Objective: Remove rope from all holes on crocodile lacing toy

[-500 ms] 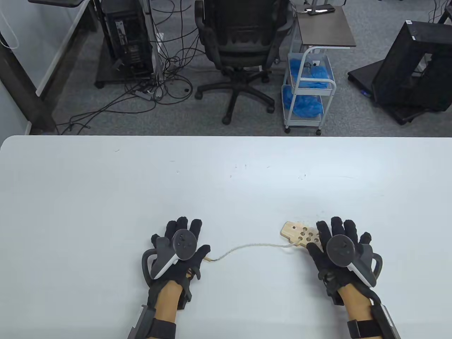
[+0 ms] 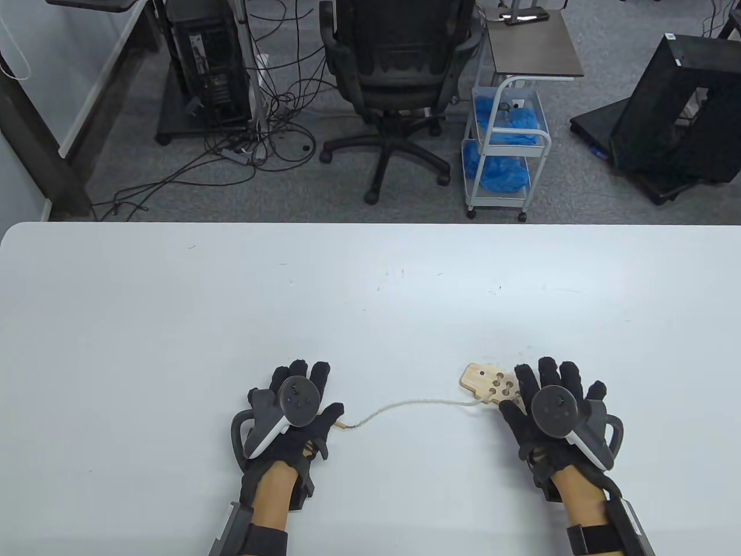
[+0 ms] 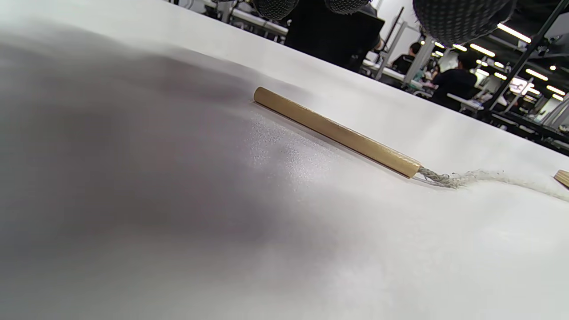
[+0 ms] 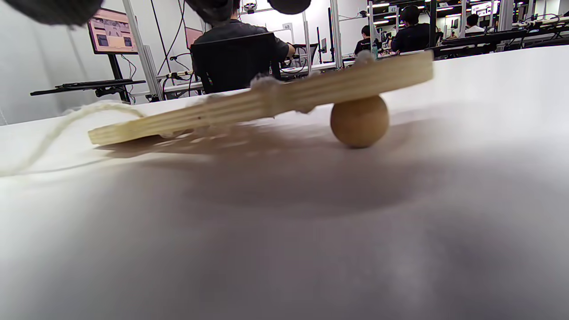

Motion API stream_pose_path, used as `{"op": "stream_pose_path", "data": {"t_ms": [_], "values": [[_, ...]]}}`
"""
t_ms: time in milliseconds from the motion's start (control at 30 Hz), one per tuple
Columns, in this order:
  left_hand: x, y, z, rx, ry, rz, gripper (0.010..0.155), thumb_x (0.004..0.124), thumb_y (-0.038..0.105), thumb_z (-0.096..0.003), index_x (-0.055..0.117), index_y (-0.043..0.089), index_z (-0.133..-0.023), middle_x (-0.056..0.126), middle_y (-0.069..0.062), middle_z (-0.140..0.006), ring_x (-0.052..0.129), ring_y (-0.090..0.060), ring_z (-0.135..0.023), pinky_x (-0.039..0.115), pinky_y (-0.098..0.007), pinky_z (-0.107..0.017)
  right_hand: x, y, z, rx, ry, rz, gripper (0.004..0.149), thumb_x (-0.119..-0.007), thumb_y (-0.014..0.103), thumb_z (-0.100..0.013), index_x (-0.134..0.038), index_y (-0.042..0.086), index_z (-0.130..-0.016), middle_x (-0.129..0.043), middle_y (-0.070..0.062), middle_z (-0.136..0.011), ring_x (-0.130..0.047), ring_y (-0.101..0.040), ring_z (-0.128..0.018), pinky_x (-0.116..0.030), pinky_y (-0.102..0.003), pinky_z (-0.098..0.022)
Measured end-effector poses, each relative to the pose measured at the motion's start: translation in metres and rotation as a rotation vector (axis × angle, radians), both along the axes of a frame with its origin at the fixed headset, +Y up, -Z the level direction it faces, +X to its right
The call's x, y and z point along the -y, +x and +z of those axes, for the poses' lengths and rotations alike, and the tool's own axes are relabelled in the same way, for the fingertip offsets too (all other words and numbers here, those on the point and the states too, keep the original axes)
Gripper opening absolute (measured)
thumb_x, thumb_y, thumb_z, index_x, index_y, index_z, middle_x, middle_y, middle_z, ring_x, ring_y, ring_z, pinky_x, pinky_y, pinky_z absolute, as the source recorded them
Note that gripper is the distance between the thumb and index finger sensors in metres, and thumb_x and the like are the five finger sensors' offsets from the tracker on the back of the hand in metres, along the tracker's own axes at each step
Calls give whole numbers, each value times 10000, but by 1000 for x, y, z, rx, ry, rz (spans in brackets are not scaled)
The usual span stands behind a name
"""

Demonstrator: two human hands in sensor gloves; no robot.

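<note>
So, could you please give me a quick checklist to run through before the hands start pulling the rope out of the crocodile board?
1. Rope still threaded: rope enters a hole of the crocodile board; ok.
2. Wooden needle free: needle lies flat on the table, ungripped; ok.
3. Left hand ready: above the needle, fingers straight; ok.
4. Right hand steadying the board: over it, contact not visible; cannot tell.
5. Board flat: tilted, propped on a wooden ball; not ok.
6. Holes still laced: mostly hidden under the hand; cannot tell.
</note>
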State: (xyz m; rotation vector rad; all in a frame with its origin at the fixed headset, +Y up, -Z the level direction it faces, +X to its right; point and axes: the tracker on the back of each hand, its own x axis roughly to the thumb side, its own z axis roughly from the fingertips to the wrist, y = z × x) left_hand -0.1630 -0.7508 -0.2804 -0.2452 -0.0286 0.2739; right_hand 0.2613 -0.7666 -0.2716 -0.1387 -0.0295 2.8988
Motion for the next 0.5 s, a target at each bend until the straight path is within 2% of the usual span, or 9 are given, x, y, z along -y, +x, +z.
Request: {"op": "stream_pose_path", "data": {"t_ms": [167,333,433,500], "values": [[3,0,-2,0,-16,-15,797,649,627,-475,352,372,-1170,374,-102,-1261,323,-382,-1155,286,-799,-717,-5,5,1,-17,3,-55,708,-746,578,-414,-489,318,-1019,-324,-100,-1169,-199,-454,-1070,-41,-799,-634],[3,0,-3,3,-22,-5,795,647,627,-477,349,376,-1170,372,-101,-1262,321,-381,-1156,286,-799,-718,-7,29,0,63,17,-192,713,-774,583,-402,-524,312,-1012,-317,-89,-1174,-98,-440,-1067,-21,-797,-632],[4,2,-3,13,-30,-4,795,647,626,-478,346,376,-1170,371,-103,-1262,319,-381,-1156,287,-799,-719,2,49,-2,125,-46,-265,752,-798,583,-392,-487,318,-1023,-290,-94,-1176,-75,-451,-1060,-8,-800,-622],[4,4,-3,21,-36,-7,796,646,627,-477,347,376,-1171,369,-101,-1263,321,-381,-1156,288,-798,-720,11,60,-4,157,-111,-252,795,-805,601,-375,-452,325,-1033,-269,-96,-1178,-82,-459,-1060,-10,-804,-617]]}}
